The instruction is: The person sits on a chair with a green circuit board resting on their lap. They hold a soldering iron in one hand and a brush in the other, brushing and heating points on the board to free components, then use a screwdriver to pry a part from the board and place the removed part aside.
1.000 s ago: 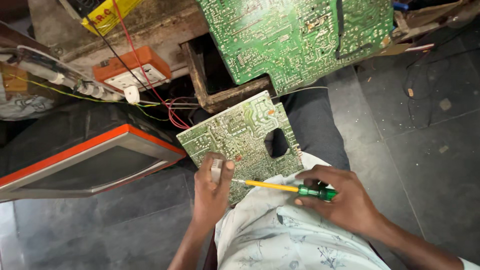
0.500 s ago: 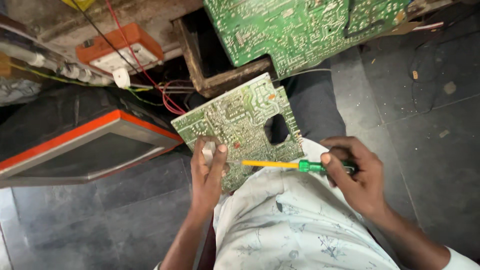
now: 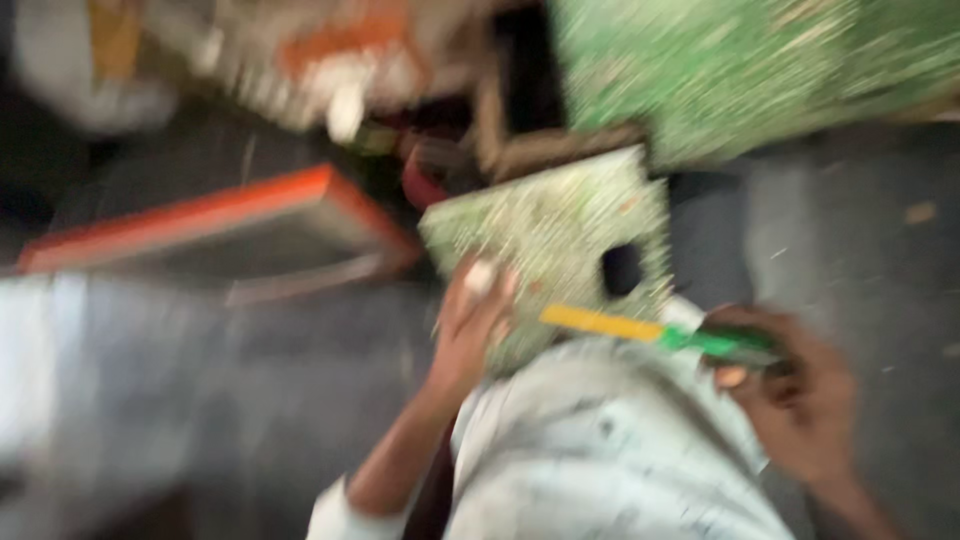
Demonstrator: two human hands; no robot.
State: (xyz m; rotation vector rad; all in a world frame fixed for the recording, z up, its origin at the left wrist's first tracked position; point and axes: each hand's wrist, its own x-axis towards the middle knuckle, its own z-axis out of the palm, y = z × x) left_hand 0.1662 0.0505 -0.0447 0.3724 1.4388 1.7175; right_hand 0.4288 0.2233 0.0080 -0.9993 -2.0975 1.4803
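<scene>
The view is badly blurred by motion. A small green circuit board (image 3: 560, 235) with a dark hole rests on my lap at centre. My left hand (image 3: 468, 325) grips its lower left edge, a small pale piece between the fingertips. My right hand (image 3: 790, 395) is closed around the green handle of a screwdriver (image 3: 650, 330), whose yellow shaft lies across the board's lower right corner. My knee in pale patterned cloth (image 3: 600, 450) fills the bottom centre.
A larger green circuit board (image 3: 760, 70) leans at the top right over a wooden frame (image 3: 560, 145). An orange-rimmed screen casing (image 3: 210, 225) lies at the left. Blurred wires and an orange box (image 3: 330, 60) sit at the top. Dark floor (image 3: 880, 250) is at the right.
The camera has swung, so everything has slid right and smeared. Both hands keep their hold on the board and the screwdriver; the right hand sits slightly lower and further right.
</scene>
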